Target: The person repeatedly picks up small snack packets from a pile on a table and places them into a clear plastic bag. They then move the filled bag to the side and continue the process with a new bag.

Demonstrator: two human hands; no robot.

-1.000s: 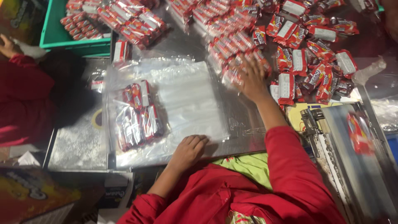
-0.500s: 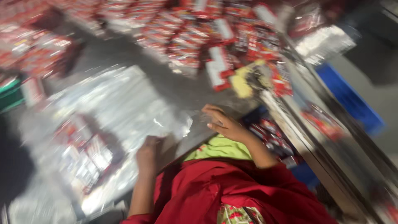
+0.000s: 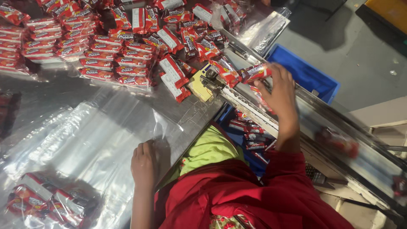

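A steel worktable [image 3: 63,91] carries heaps of red biscuit packets [image 3: 106,55] at its far side, with a conveyor belt [image 3: 339,131] running along its right edge above a blue crate [image 3: 305,74]. The left hand [image 3: 144,163] rests knuckles-up, fingers curled, on a clear plastic bag [image 3: 85,140] part-filled with packets. The right hand [image 3: 277,91] grasps one red packet [image 3: 254,72] over the conveyor.

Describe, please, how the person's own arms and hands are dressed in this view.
Both hands, the left hand and the right hand, are bare: no gloves show. Loose red sleeves cover the upper arms, leaving the forearms uncovered. No rings or a watch can be made out.
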